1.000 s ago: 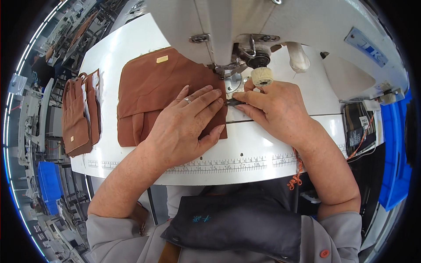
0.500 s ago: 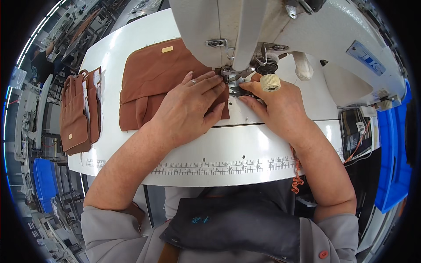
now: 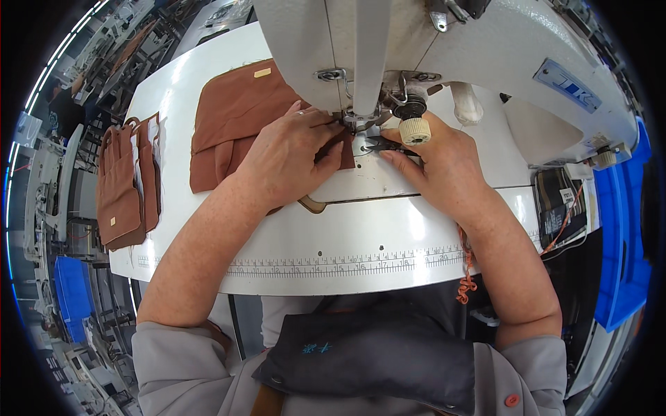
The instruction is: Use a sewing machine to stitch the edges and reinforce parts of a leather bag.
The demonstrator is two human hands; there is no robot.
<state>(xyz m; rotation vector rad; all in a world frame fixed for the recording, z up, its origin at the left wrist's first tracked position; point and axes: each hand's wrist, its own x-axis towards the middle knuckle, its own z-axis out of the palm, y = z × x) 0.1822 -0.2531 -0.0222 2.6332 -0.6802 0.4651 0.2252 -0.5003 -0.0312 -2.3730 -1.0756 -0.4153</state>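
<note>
- Right now we are pressing our left hand (image 3: 288,159) flat on a brown fabric piece (image 3: 239,114), fingers stretched out toward the needle area, palm down, gripping nothing.
- We are keeping that brown fabric piece lying on the white sewing table (image 3: 333,243), with its right edge running under the presser foot (image 3: 355,123) of the white sewing machine (image 3: 444,48); a small pale label is showing near its upper edge.
- We are resting our right hand (image 3: 444,166) just right of the needle, fingers curled loosely, with a small dark pair of snips (image 3: 383,144) lying between thumb and forefinger; we cannot tell how firmly the hand is closed on them.
- We are seeing a cream ribbed knob (image 3: 415,130) of the machine sitting right above the right hand's knuckles.
- We are noticing the two hands lying near each other, one on either side of the presser foot, the left on cloth, the right mostly on the bare metal bed.
- We are finding a stack of similar brown pieces (image 3: 125,180) lying well apart at the left end of the table.
- We are reading a printed ruler strip (image 3: 333,267) running along the table's front edge, just ahead of our grey apron (image 3: 374,353).
- We are spotting a blue bin (image 3: 624,229) standing off to the right of the table.
</note>
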